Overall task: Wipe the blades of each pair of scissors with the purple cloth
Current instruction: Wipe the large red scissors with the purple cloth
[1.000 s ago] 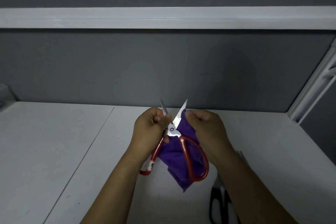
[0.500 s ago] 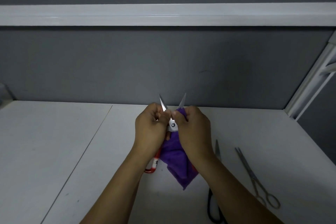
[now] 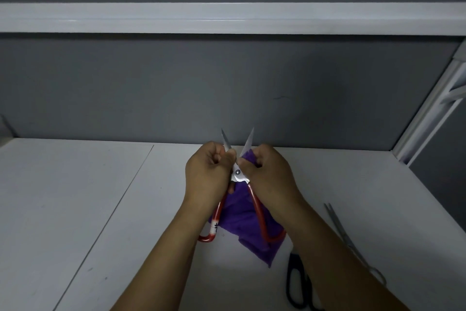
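The red-handled scissors with short steel blades [image 3: 237, 172] are held up over the white tabletop [image 3: 88, 209], blades spread in a V and pointing away from the person. The soft purple cloth [image 3: 242, 220] hangs behind the handles, and its top edge is bunched against the right blade [image 3: 248, 140].

The right hand [image 3: 271, 177] pinches that cloth onto the blade's base with curled fingers. The left hand [image 3: 205, 174] grips the scissors beside the left blade [image 3: 225, 138], fingers closed round them.

Half a second ago the right hand covered the pivot. Now it sits a little lower and to the right, so the rivet shows again. That looks like one wiping stroke along the right blade, with the left blade probably still to do.

A black-handled pair [image 3: 296, 283] and a slim all-metal pair [image 3: 345, 232] lie on the table to the right and appear to await their turn.
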